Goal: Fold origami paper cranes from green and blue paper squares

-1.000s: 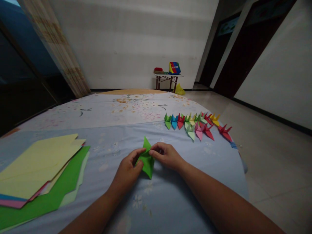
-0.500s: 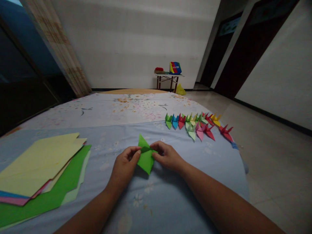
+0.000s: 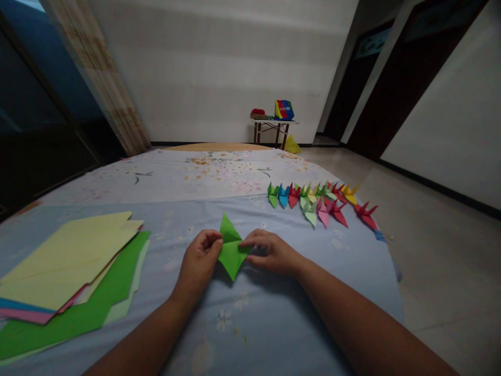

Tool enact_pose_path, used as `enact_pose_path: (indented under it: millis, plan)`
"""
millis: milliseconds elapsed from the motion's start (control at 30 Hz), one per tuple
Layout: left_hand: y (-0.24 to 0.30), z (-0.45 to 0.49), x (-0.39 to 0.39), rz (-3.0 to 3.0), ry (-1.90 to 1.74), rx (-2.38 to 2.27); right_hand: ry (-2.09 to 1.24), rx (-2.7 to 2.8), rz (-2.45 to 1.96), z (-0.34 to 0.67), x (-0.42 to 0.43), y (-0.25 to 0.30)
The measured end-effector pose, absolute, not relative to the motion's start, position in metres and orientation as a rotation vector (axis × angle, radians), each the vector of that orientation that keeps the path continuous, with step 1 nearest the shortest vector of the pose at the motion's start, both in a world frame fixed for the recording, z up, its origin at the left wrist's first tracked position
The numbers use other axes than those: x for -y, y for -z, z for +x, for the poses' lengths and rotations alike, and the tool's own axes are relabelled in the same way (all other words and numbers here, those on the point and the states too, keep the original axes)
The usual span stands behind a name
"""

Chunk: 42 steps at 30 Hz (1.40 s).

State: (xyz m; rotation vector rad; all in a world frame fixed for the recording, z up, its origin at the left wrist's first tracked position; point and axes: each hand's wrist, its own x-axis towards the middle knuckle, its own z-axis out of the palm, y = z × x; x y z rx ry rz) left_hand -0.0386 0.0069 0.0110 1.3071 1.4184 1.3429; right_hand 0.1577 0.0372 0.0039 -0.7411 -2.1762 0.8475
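A piece of green origami paper [image 3: 231,258], folded into a pointed diamond with a crease across its middle, is held just over the cloth in front of me. My left hand [image 3: 201,261] pinches its left corner between thumb and fingers. At the right corner, my right hand [image 3: 272,253] has its index finger lying on the paper and its thumb below, with the corner between them. The paper's upper point [image 3: 227,225] stands up away from me.
Several folded paper cranes [image 3: 323,209] in mixed colours stand at the right. A stack of coloured paper sheets [image 3: 66,256] lies at the left. A floral cloth [image 3: 219,318] covers the round table. A small side table [image 3: 274,122] with a colourful box [image 3: 284,109] stands by the wall.
The green paper's middle has opened out flatter. My right index finger has slid onto its face and the right thumb has moved down off it. My left hand keeps its pinch.
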Motion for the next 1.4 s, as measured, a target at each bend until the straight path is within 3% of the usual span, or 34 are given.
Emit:
enact_pose_path:
  millis: [367,733,1000,1400]
  plan:
    - [-0.011,-0.039,-0.006,1.449,-1.200,-1.438,-0.430,2.284,-0.726,0.159,-0.041,-0.004]
    - [-0.019,-0.035,-0.003,1.448,-1.164,-1.426,-0.326,2.277,-0.740,0.158,-0.040,-0.010]
    - [-0.018,-0.036,-0.003,1.509,-1.143,-1.417,-0.462,2.260,-0.781,0.158,-0.038,-0.008]
    - [-0.020,-0.039,-0.002,1.532,-1.135,-1.374,-0.916,1.971,-0.801,0.158,-0.044,-0.008]
